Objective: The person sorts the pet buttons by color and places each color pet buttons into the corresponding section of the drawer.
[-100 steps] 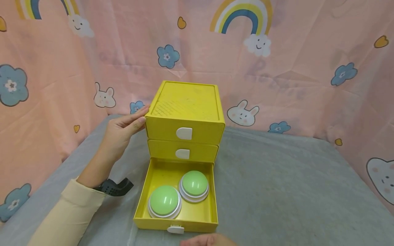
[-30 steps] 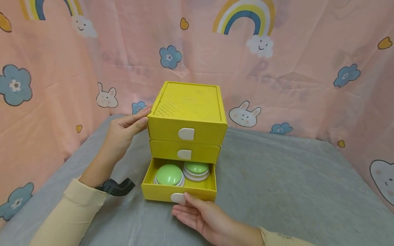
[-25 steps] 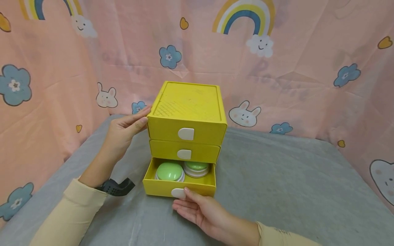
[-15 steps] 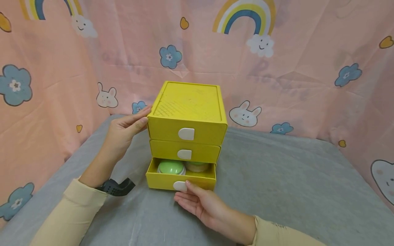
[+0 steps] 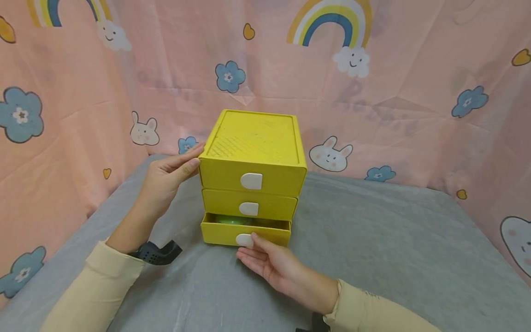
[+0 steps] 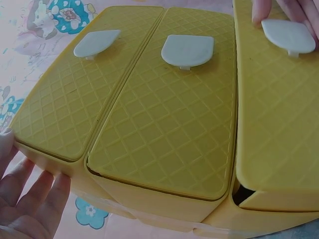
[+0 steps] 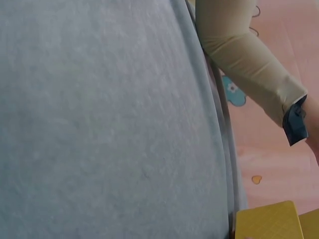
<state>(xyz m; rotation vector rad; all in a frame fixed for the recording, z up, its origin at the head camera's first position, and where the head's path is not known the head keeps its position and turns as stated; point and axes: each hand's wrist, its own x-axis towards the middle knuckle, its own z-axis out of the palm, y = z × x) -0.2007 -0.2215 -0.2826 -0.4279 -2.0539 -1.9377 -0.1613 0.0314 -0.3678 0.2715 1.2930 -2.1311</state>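
Observation:
A yellow three-drawer box (image 5: 255,138) stands on the grey cloth, with a white knob on each drawer. Its bottom drawer (image 5: 221,234) is pulled out a short way. Inside it, a sliver of a green dome (image 5: 232,221) shows through the gap; the rest is hidden. My left hand (image 5: 168,177) rests its fingertips and thumb against the box's left side near the top front corner. My right hand (image 5: 269,265) presses its thumb beside the bottom drawer's white knob (image 5: 244,240), the other fingers extended below it. In the left wrist view, right-hand fingers (image 6: 296,12) show at that knob.
Grey cloth (image 5: 394,244) covers the table around the box. Behind and at both sides hangs a pink curtain (image 5: 265,60) with rainbows, rabbits and flowers. A dark wrist strap (image 5: 157,253) is on the left forearm.
The right hand has come up to the bottom drawer and pushed it most of the way in. Two green domed buttons in it have slid out of sight almost wholly. The left hand stays put.

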